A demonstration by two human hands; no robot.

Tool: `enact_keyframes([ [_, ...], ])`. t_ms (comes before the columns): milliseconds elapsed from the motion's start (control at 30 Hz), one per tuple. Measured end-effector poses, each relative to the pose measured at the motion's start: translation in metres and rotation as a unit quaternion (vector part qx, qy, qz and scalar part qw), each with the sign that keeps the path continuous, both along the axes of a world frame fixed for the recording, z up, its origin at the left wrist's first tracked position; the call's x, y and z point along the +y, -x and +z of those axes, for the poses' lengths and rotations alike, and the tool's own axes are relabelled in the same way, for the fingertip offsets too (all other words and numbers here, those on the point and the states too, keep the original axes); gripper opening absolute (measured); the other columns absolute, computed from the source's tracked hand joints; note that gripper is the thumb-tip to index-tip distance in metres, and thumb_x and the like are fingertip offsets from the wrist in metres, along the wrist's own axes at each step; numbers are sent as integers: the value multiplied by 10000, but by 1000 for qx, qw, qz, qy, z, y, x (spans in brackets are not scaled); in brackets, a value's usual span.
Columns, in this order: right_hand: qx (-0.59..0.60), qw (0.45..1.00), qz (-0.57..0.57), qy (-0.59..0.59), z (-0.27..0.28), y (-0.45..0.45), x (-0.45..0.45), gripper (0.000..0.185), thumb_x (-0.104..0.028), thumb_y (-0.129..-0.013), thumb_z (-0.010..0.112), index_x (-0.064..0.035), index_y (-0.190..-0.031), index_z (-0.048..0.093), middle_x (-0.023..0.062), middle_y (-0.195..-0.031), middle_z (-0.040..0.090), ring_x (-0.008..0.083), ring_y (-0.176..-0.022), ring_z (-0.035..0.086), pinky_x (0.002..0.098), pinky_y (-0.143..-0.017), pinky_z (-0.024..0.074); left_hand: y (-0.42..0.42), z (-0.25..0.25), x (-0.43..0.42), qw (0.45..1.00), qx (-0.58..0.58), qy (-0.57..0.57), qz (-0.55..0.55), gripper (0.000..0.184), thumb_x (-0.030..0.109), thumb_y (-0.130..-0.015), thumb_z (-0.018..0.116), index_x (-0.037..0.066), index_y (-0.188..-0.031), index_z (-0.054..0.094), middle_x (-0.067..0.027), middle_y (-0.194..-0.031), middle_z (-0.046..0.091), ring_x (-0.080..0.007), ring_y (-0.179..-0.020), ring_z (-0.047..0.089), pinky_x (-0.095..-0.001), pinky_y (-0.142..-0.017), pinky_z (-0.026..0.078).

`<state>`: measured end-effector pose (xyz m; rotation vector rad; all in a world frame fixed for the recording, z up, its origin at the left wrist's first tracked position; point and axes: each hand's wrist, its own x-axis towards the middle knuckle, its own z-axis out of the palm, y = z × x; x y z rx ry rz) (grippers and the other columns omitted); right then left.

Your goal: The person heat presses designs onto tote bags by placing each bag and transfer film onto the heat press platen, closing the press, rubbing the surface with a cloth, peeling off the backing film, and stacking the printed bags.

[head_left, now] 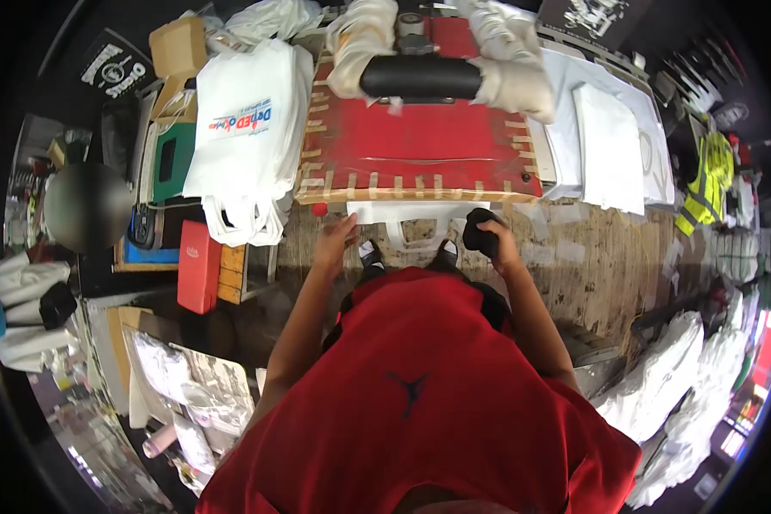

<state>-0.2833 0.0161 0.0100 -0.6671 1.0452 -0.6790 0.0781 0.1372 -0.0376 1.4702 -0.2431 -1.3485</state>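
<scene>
A white bag (415, 212) lies at the front edge of the red press bed (428, 141), its looped handle hanging down over the edge. At the bag's left end my left hand (338, 240) touches its corner, the fingers bent and partly hidden. Near the bag's right end my right hand (499, 242) is wrapped round a black object (480, 231). A black bar (420, 77) with cloth-wrapped arms spans above the red surface. To the left lies a stack of white printed bags (247, 128), handles hanging down.
White folded bags (610, 146) lie on the right side. A red box (199, 265) stands at the left on a wooden shelf. A person (30, 300) in light clothing is at the far left. White sacks (660, 368) stand at the lower right.
</scene>
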Motion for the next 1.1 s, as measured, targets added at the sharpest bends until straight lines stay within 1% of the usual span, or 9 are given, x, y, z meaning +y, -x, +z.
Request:
enact_keyframes([
  [300, 58, 992, 52, -101, 4, 33, 22, 429, -197, -760, 675, 3, -1139, 663, 107, -1022, 682, 226, -951, 664, 336, -854, 537, -5, -10, 24, 993, -87, 6, -74, 268, 302, -871, 798, 46, -838, 722, 15, -773, 660, -79, -704, 587, -242, -669, 472],
  [400, 122, 984, 125, -22, 13, 40, 40, 395, -245, -775, 687, -1, -1087, 684, 83, -1021, 689, 217, -960, 657, 324, -830, 510, -1, -12, 49, 978, -120, -59, -159, 269, 283, -851, 812, 34, -806, 720, 7, -742, 649, -75, -686, 577, -238, -637, 464],
  [500, 472, 827, 187, 242, 33, 34, 47, 575, -292, -765, 765, 59, -1194, 611, 216, -1158, 654, 353, -1070, 638, 409, -941, 499, 10, -6, 61, 964, -232, -48, -118, 283, 233, -846, 807, 7, -960, 680, -62, -820, 699, -130, -674, 622, -289, -633, 501],
  [633, 407, 832, 67, 372, 83, -26, 21, 516, -278, -827, 804, -2, -1214, 604, 239, -1189, 621, 397, -1055, 633, 434, -923, 495, 19, 23, 33, 902, -417, -22, -111, 287, 212, -834, 798, 27, -999, 653, -102, -865, 697, -190, -688, 646, -332, -652, 521],
  [733, 476, 642, 83, 595, 45, -53, -28, 464, -258, -855, 782, -45, -1228, 606, 234, -1204, 604, 465, -1019, 587, 497, -893, 485, 28, 51, 2, 873, -436, 105, -191, 255, 178, -862, 771, 33, -1037, 656, -90, -912, 678, -174, -822, 657, -322, -701, 524],
  [867, 531, 603, 186, 566, 6, -87, -85, 373, -284, -919, 668, -131, -1259, 651, 202, -1167, 642, 458, -1066, 578, 496, -919, 482, 15, 54, -8, 872, -449, 119, -154, 253, 162, -833, 778, 31, -1005, 646, -100, -911, 672, -224, -730, 657, -351, -679, 534],
  [900, 557, 399, 96, 722, 2, -101, -92, 363, -300, -927, 633, -158, -1260, 659, 194, -1143, 649, 439, -1045, 592, 483, -922, 487, 9, 53, -3, 890, -416, 112, -148, 248, 160, -839, 773, 35, -1014, 650, -99, -905, 675, -219, -730, 660, -348, -686, 537],
  [967, 524, 172, 8, 834, -13, -134, -93, 358, -315, -936, 598, -184, -1261, 667, 186, -1118, 656, 421, -1023, 605, 469, -925, 493, 2, 49, 11, 913, -375, 93, -130, 244, 158, -844, 769, 38, -1023, 655, -97, -899, 678, -215, -730, 662, -344, -694, 541],
  [1100, 420, 407, 144, 798, -31, -224, -63, 312, -307, -928, 595, -169, -1201, 660, 187, -1083, 653, 415, -999, 609, 468, -902, 497, -3, 42, 38, 942, -323, 30, -89, 188, 160, -883, 742, 28, -1003, 680, -93, -846, 695, -182, -719, 658, -328, -695, 531],
])
